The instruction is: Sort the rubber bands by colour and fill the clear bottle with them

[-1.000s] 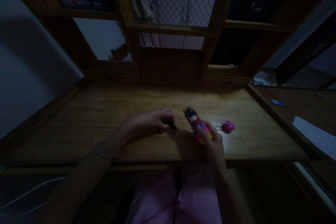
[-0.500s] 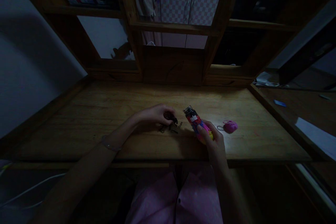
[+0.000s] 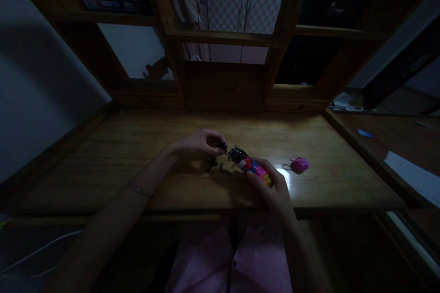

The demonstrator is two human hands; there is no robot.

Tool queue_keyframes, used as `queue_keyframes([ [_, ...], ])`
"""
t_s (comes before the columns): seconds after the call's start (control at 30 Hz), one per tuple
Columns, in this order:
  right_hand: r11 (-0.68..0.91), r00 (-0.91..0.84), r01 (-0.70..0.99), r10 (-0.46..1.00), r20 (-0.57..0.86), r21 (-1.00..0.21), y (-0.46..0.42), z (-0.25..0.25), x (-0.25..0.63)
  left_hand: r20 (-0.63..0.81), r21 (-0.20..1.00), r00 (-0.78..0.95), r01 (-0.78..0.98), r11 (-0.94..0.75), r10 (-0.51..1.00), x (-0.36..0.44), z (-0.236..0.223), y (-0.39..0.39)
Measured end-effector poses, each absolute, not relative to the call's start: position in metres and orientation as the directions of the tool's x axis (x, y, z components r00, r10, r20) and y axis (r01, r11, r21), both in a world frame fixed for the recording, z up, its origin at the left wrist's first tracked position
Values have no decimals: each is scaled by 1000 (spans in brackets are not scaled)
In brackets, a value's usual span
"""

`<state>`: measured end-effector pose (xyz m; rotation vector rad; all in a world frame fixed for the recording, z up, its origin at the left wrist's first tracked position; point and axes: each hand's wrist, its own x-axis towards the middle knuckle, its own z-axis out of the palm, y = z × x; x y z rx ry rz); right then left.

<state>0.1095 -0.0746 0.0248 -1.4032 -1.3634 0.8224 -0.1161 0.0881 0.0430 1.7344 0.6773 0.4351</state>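
Note:
My right hand (image 3: 273,185) is wrapped round a clear container (image 3: 252,168) that lies tilted, its top end pointing left. Layers of black, red, blue, pink and yellow show along it, black at the top end. Close to that end, my left hand (image 3: 206,142) pinches black binder clips (image 3: 222,146); how many is hidden by the fingers. Below this hand, several loose black binder clips (image 3: 212,165) lie on the wooden desk (image 3: 154,146).
A small pink pouch (image 3: 299,165) with a cord loop lies right of my right hand. On the side surface at the right are a white paper sheet (image 3: 409,176) and a small blue card (image 3: 364,133). Wooden shelving (image 3: 223,87) rises at the desk's back.
My left hand has gathered black clips and lifted them off the desk toward the container. My right hand has tipped the container further left, bringing its top end near the left fingers.

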Motion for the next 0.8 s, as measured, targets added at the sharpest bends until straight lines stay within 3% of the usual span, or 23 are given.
queue_keyframes([
  [0.53,130,151,385,968,201,-914,-73,22,109,8,962,717,185,-200,697,-131,60,96],
  [0.8,141,109,384,974,197,-913,-74,19,110,-50,972,779,181,-148,625,-115,46,88],
])
